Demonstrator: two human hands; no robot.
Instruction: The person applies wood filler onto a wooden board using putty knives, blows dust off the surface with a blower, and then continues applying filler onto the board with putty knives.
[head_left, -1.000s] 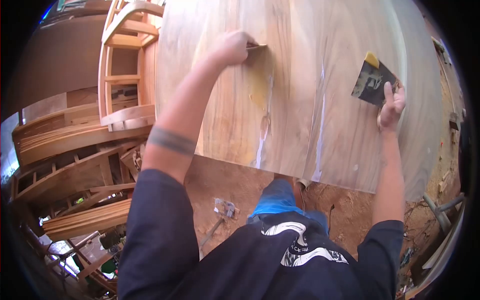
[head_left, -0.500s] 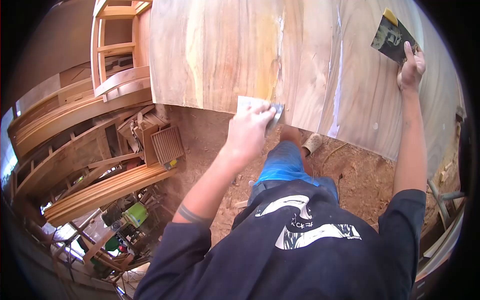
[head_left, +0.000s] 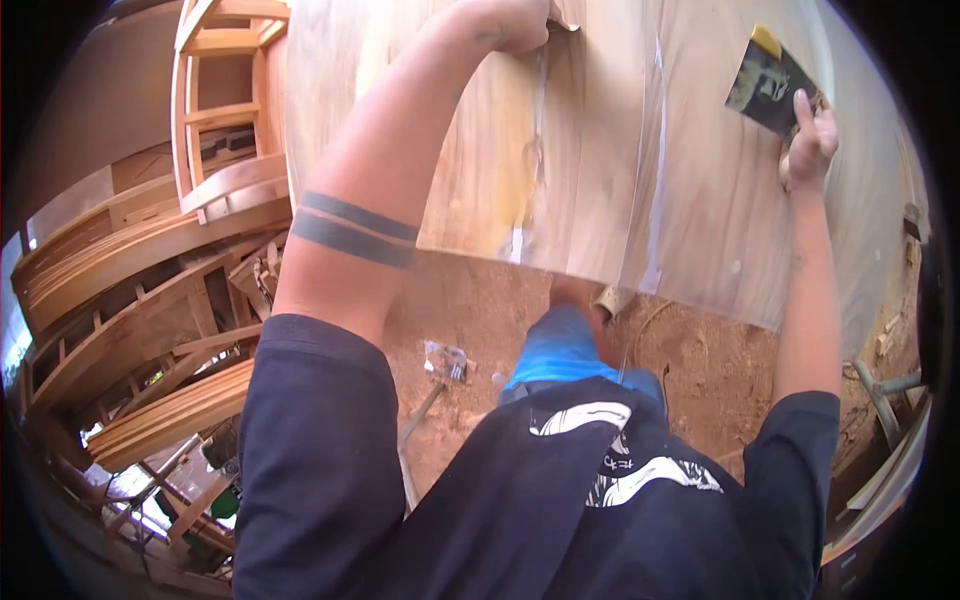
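My left hand (head_left: 515,22) is closed on a thin scraper (head_left: 565,24), its edge at the wooden panel (head_left: 600,110) near the top of the view. Below it, a yellowish smear (head_left: 513,170) and a pale filler line (head_left: 541,110) run along the grain. A second pale filler line (head_left: 655,190) lies to the right. My right hand (head_left: 810,145) holds a dark flat plate (head_left: 770,85) above the panel's right part, thumb on its face. A lump of yellow paste (head_left: 766,41) sits on the plate's top corner.
A wooden chair-like frame (head_left: 190,110) stands at the panel's left. Stacked wooden boards (head_left: 170,410) and curved wooden parts (head_left: 130,335) fill the left side. A crumpled packet (head_left: 444,360) lies on the dirt floor (head_left: 470,300). Metal tubing (head_left: 885,400) is at the right.
My left hand first came down to the panel's near edge with the scraper, then went up to the far part. My right hand, still holding the plate, has shifted slightly.
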